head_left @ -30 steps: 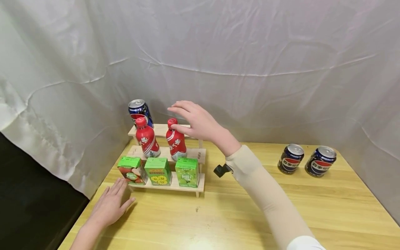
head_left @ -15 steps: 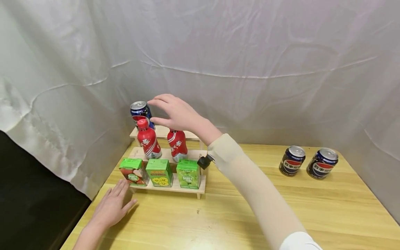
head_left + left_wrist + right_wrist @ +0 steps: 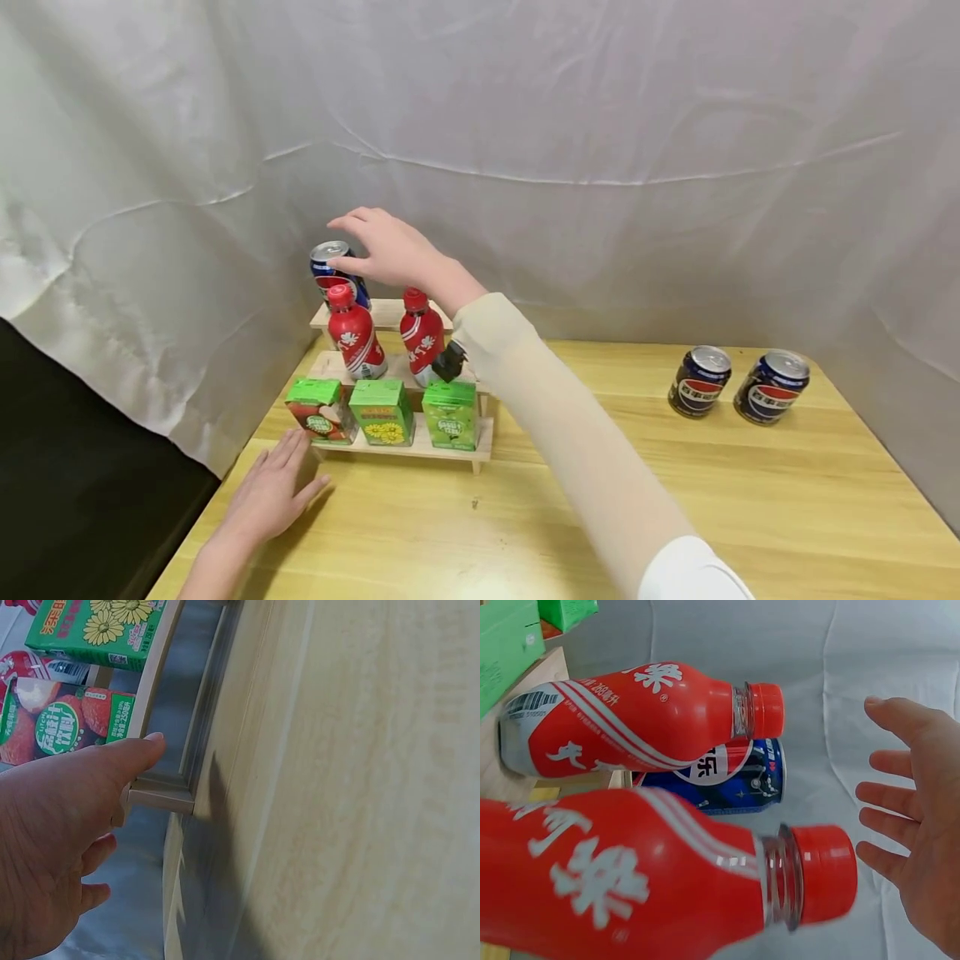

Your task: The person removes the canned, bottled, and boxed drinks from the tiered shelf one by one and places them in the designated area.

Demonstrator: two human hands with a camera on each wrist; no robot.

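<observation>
My right hand reaches over the wooden shelf's top tier, fingers spread around the near side of a blue Pepsi can. In the right wrist view, the right hand holds nothing, and a gap shows between its fingertips and the can. My left hand lies at the front left corner of the three-tier shelf, fingers extended beside a strawberry juice box. From the left wrist, its thumb overlaps the shelf's bottom edge. Two red bottles stand on the middle tier.
On the bottom tier, a chrysanthemum drink box and a green juice box stand beside the strawberry one. Two more Pepsi cans stand at the table's right. Grey cloth hangs behind the wooden table.
My right hand has moved left and back, from over the right red bottle to the Pepsi can on the top tier. The left hand has stayed in place.
</observation>
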